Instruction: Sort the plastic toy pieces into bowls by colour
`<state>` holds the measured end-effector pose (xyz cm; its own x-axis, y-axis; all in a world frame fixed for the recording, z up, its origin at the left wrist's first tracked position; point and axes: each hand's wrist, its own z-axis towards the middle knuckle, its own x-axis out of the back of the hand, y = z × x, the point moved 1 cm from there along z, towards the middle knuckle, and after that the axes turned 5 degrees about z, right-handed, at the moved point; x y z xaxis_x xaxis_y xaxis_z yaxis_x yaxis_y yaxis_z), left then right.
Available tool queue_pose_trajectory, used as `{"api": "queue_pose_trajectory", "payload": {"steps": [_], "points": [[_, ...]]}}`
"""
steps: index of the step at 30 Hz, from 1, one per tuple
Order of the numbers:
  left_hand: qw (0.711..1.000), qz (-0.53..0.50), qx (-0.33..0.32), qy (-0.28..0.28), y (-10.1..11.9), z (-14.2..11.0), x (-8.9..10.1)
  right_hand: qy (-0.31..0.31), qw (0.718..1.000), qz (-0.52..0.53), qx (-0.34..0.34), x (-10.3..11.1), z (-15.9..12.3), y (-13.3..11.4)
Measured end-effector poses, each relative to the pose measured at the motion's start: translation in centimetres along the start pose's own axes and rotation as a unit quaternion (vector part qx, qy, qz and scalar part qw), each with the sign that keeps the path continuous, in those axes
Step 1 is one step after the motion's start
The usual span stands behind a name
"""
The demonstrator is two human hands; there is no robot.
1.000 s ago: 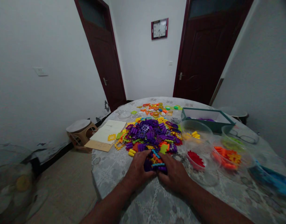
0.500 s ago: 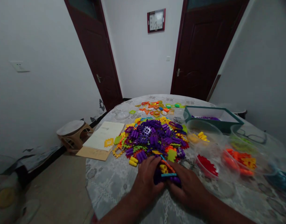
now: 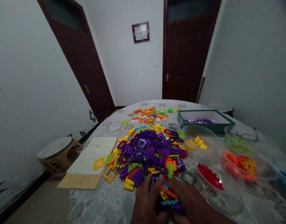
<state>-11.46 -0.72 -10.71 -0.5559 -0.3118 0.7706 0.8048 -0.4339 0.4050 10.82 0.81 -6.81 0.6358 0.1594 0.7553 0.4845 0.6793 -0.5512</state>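
My left hand [image 3: 145, 199] and my right hand [image 3: 190, 199] curl around a small bunch of plastic building pieces at the near side of the table. Between the palms show an orange strip [image 3: 169, 192], a toothed light blue piece [image 3: 169, 202], a yellow piece [image 3: 164, 196] and a bit of purple [image 3: 177, 207]. The undersides and both thumbs are partly hidden. Just beyond my fingertips lies a large mixed pile [image 3: 145, 154], mostly purple on top. Two yellow tube pieces [image 3: 128, 184] rest left of my left hand.
To the right stand clear bowls with yellow pieces [image 3: 199, 142], red pieces [image 3: 209, 177] and orange pieces [image 3: 237, 163]. Behind them are a green-edged box [image 3: 207, 128] and eyeglasses [image 3: 246, 136]. An open notebook [image 3: 92, 155] lies left, and more loose pieces [image 3: 147, 116] lie farther back.
The view has shifted, so my hands now sit lower in the picture. Both stay around the bunch, whose pieces have turned a little between them.
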Motion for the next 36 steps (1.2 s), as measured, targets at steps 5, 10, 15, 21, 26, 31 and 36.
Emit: {"api": "queue_pose_trajectory", "payload": {"steps": [5,10,15,21,26,31,36], "points": [[0.999,-0.029,0.006,-0.016,-1.0,0.0,0.2,0.008,0.998,0.04,0.044,-1.2,0.5,0.9],[1.0,-0.016,-0.002,-0.023,-0.2,0.5,1.0,0.028,0.998,0.057,0.021,-2.1,0.2,1.2],[0.999,-0.033,0.035,0.008,1.2,0.9,1.6,0.041,0.999,0.032,0.009,-2.5,-0.1,1.5],[0.997,-0.026,0.042,0.056,1.4,1.8,2.6,0.071,0.996,0.058,-0.008,-2.0,0.6,1.0],[0.99,-0.03,0.108,0.089,2.6,2.8,3.5,0.126,0.989,0.066,-0.046,-2.0,0.7,0.5],[0.98,-0.064,0.166,0.086,3.9,3.5,4.2,0.17,0.978,0.087,-0.086,-1.4,1.3,-0.1],[0.951,-0.135,0.251,0.118,4.8,3.8,4.5,0.184,0.974,0.093,-0.097,-0.8,1.5,0.1]]}}
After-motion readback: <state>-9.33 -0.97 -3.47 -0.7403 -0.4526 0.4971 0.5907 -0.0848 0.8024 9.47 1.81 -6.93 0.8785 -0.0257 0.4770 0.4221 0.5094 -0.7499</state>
